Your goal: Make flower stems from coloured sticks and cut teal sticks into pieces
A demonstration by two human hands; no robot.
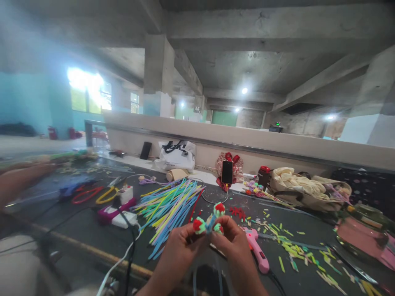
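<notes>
Close to the table's front edge, my left hand [182,251] and my right hand [233,245] meet, both closed with fingertips pinched on a small chenille-stem flower sprig [211,224]. It has fuzzy red-and-light-green buds around a pale blue middle. Two pale stems hang below my hands. Just right of my right hand lies a pink hot glue gun [258,251] with a glowing red light. A bundle of coloured chenille stems [173,205] spreads out beyond my left hand. Small red fuzzy pieces [237,213] rest behind my right hand.
Cut yellow-green scraps [293,250] litter the right side, near a pink-filled jar [361,230] and scissors [354,265]. Left are a power strip [120,216], cables, and yellow-handled scissors [106,196]. A phone [227,172] stands at the back. Another person's arm [24,176] reaches in at far left.
</notes>
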